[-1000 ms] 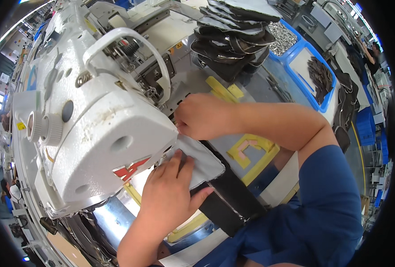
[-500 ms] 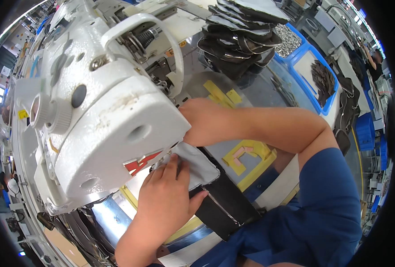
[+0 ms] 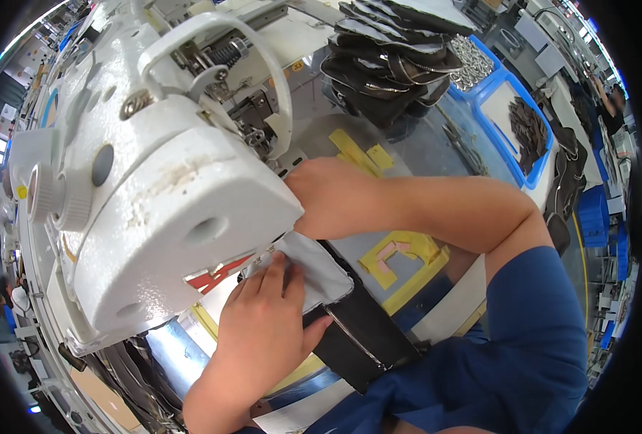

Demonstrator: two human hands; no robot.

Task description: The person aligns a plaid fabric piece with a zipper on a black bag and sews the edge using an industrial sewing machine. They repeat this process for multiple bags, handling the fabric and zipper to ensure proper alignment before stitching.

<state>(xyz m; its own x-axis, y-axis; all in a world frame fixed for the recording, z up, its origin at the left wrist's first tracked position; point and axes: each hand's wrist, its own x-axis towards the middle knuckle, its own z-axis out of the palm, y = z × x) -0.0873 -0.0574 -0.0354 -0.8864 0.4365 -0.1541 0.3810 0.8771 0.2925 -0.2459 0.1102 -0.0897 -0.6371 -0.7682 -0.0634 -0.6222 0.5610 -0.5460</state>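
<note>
A white sewing machine head (image 3: 191, 210) fills the left and hides the stitching spot beneath it. My left hand (image 3: 263, 315) lies on a pale grey lining piece (image 3: 326, 275), its fingers stretched out and reaching toward the machine's underside. Below the lining hangs a black fabric panel (image 3: 346, 340) with a silver zipper (image 3: 357, 336), running down toward my body. My right hand (image 3: 328, 195) is at the far side of the machine head, close to the needle area. Its fingers are behind the head, so what they touch is hidden.
A tall stack of black zippered pieces (image 3: 390, 72) stands at the back. Right of it is a blue tray (image 3: 516, 119) holding silver chains (image 3: 471, 64) and dark strips (image 3: 527, 130). Scissors or similar tools (image 3: 462, 148) lie nearby. Yellow tape (image 3: 415, 253) marks the table; dark pieces (image 3: 129, 372) hang at left.
The view has shifted slightly, so the machine head sits a little farther left. Both hands keep nearly the same place by the lining and machine.
</note>
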